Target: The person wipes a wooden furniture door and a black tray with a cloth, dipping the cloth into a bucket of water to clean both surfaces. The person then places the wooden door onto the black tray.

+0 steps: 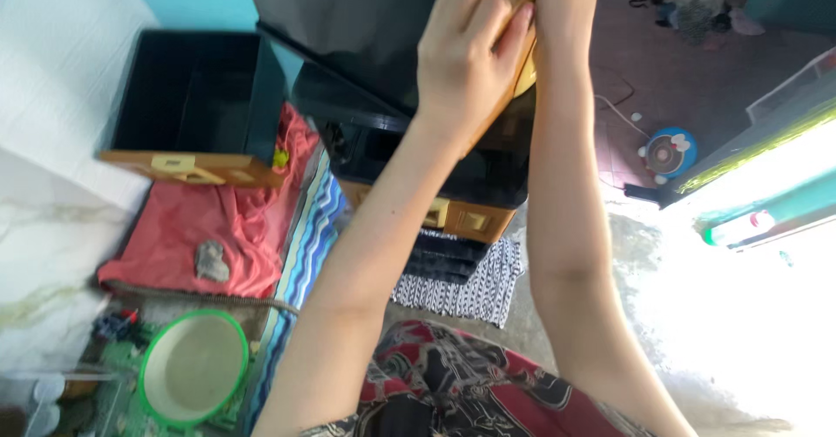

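Note:
Both my hands reach up to a tan wooden-coloured drawer front [521, 71] at the top of a black plastic drawer cabinet [366, 36]. My left hand [466, 54] wraps its fingers over the front's edge. Beside it, at the frame's top, my right hand [566, 6] grips the same piece. A lower drawer with a tan front [470, 219] sits beneath my left forearm. My knees in red patterned cloth [470, 385] are at the bottom.
A removed black drawer with a tan front [187, 106] rests on a red cloth [218, 228] at left. A green-rimmed bowl [193, 366] sits lower left. A black-and-white cloth [470, 285] lies below the cabinet. A small blue fan [669, 151] stands on the floor right.

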